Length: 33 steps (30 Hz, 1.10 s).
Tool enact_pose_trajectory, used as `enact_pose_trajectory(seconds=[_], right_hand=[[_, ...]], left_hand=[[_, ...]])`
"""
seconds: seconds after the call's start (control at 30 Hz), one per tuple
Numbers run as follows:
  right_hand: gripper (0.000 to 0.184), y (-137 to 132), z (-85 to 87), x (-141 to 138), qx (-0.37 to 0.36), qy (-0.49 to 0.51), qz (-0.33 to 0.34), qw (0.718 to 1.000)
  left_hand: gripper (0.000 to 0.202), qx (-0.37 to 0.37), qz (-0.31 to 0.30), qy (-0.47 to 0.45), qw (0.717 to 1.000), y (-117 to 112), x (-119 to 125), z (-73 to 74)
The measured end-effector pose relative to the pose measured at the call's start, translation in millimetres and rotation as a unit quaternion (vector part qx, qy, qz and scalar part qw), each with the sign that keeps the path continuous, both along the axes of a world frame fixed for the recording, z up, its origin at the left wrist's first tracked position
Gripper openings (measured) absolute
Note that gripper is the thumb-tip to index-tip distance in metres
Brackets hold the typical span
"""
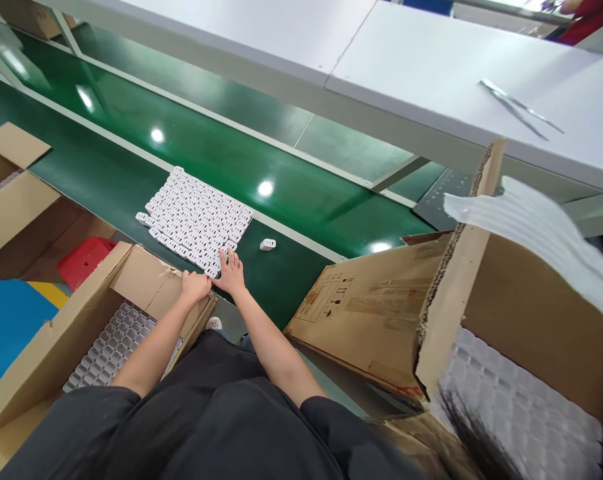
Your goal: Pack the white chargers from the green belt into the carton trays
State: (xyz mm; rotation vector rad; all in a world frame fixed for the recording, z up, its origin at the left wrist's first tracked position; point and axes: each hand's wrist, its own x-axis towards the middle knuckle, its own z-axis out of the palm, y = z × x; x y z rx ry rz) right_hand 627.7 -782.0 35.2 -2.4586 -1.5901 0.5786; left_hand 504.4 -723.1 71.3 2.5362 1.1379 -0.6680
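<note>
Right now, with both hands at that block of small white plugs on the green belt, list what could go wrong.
The right hand lies flat on the near corner of the packed block of small white plastic plugs; a sideways push could scatter the rows.
One loose white plug lies apart on the green belt and could be missed.
The left hand rests at the brown cardboard box flap by the belt's edge; edge plugs might drop there.
</note>
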Motion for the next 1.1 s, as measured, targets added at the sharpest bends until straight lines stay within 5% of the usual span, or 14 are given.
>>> enact_pose_trajectory(seconds=[0.37, 0.83, 1.0, 1.1], right_hand=[[0.118, 8, -6.0, 1, 0.018, 0.018, 0.016, 1.000], [0.120, 17, 0.4, 1, 0.013, 0.064, -0.005, 0.998], [0.116, 4, 36.0, 20, 0.091, 0.123, -0.070, 0.986], [0.115, 8, 78.7, 29, 0.221, 0.340, -0.096, 0.909]], left_hand=[[0.036, 0.004, -0.001, 0.025, 1.000, -1, -1, -0.7], [0.030, -0.027, 0.057, -0.058, 0.996, 0, -5, -12.8], [0.027, -0.069, 0.090, -0.185, 0.976, 9, -12, 0.1], [0.042, -0.076, 0.121, -0.295, 0.945, 23, -20, 22.8]])
